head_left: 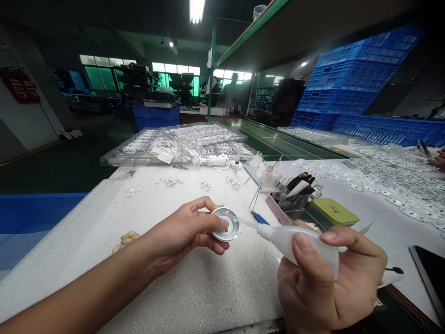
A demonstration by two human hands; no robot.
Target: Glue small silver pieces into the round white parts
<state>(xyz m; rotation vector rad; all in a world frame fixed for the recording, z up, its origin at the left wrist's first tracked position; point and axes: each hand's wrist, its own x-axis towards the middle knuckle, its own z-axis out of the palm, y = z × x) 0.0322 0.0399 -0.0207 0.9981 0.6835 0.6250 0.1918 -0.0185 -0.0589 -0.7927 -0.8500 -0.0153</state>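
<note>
Between thumb and fingers, my left hand (194,227) grips a small round white part (233,230) with a raised rim, its thumb pressed on the inner face. My right hand (333,278) is wrapped round a translucent squeeze bottle (288,239) with a long thin nozzle. The nozzle points left, and its tip lies at the upper inside of the round part; whether it touches cannot be made out. Both hands are above the white foam work surface (215,287). Small white pieces (171,181) lie in little heaps beyond them.
Clear plastic trays (149,141) full of white pieces stand at the back. On the right are a tool box (278,208) with pens and tools, a green tin (334,212), a phone (431,273) and many flat white parts (392,181). Peanuts (129,237) lie left. Another person's hand (440,160) shows far right.
</note>
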